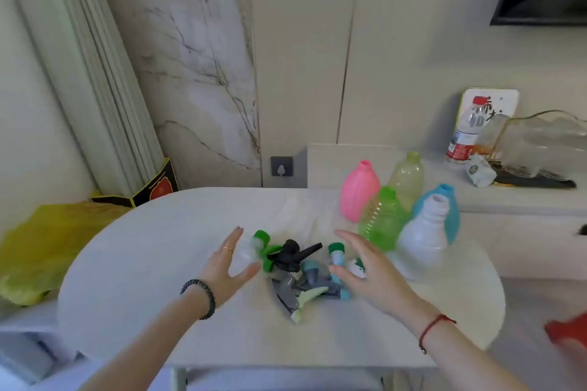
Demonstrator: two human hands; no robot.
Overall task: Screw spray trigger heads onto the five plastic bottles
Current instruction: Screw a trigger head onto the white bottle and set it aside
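Several spray trigger heads [298, 267] lie in a heap at the middle of the white table [133, 279]: black, grey, green-capped and pale blue ones. My left hand [227, 267] hovers just left of the heap with fingers spread, holding nothing. On the heap's right side my right hand [365, 267] is spread the same way. Uncapped bottles stand at the back right: a pink one [359, 192], a pale yellow-green one [408, 176], a bright green ribbed one [381, 219], a white one [422, 238] and a blue one [449, 209] behind it.
A side counter [524, 200] to the right carries a water bottle [465, 133], a glass vessel [540, 144] and a crumpled packet. A yellow bag [41, 247] lies left of the table. Something red [568, 332] shows at the right edge. A clear wrapper [295, 216] lies behind the heap.
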